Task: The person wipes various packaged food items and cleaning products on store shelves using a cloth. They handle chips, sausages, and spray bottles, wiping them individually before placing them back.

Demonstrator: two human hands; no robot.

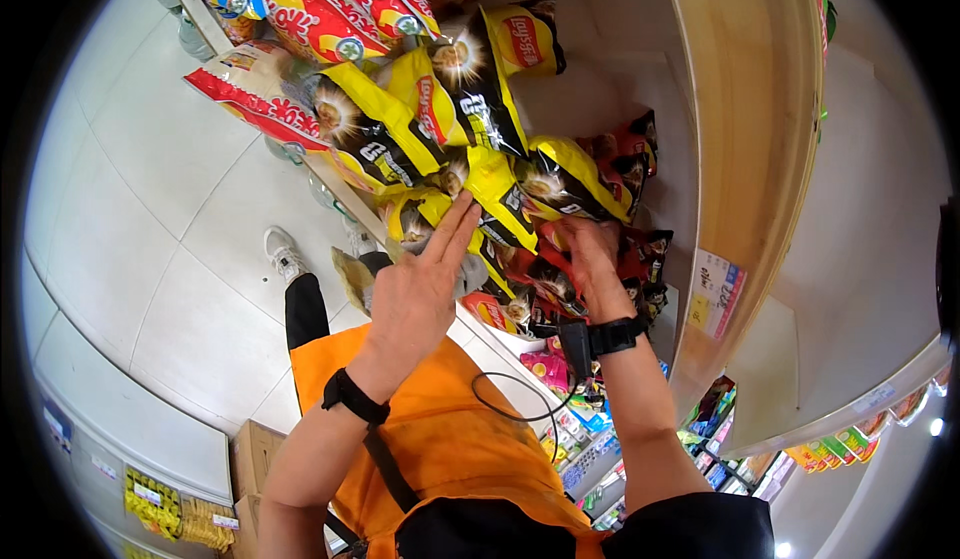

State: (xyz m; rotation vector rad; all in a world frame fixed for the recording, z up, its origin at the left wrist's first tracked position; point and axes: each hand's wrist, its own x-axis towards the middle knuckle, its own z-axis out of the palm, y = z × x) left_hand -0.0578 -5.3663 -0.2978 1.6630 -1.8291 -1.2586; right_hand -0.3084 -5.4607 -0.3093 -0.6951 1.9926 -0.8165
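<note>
Yellow-and-black Lay's chip bags (487, 191) lie in a row on a shop shelf. My left hand (420, 296) points its extended fingers onto the front bags; a bit of grey cloth shows beside its palm, and whether the hand grips anything is unclear. My right hand (589, 248) reaches in among the bags, between a yellow-and-black bag (574, 180) and the red-and-black chip bags (551, 281); its fingertips are hidden. Behind them, more yellow-and-black bags (476, 86) stand beside red-and-yellow snack bags (322, 15).
A wooden shelf edge (750, 146) with a price tag (712, 293) curves along the right. Pale floor tiles (187, 184) stretch at left. Cardboard boxes (255, 458) stand at lower left. A thin black cable (517, 416) loops near my right wrist.
</note>
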